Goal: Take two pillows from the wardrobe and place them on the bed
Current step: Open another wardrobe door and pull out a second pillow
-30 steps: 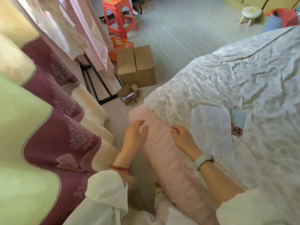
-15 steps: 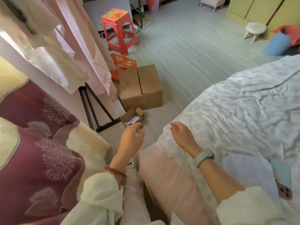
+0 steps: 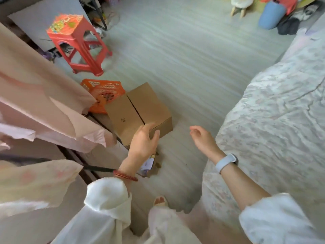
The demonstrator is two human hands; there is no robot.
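Note:
The bed (image 3: 274, 120) with a pale patterned cover fills the right side. My left hand (image 3: 143, 141) hovers over the floor in front of a cardboard box, fingers apart and holding nothing. My right hand (image 3: 202, 138), with a pale wristband, is raised beside the bed's edge, fingers loosely curled and empty. No pillow and no wardrobe can be made out in this view. A pink fabric strip (image 3: 211, 224) shows at the bottom by the bed.
A closed cardboard box (image 3: 139, 111) sits on the floor ahead, an orange basket (image 3: 103, 92) behind it and a red plastic stool (image 3: 77, 43) farther back. Pale garments (image 3: 35, 95) hang at the left on a rack. A small white stool (image 3: 239, 4) and blue bin (image 3: 270, 14) stand far right.
My view has swung away from the bed toward the floor and box. Both hands lifted off the pink fabric at the bed's edge and now hang in the air, empty.

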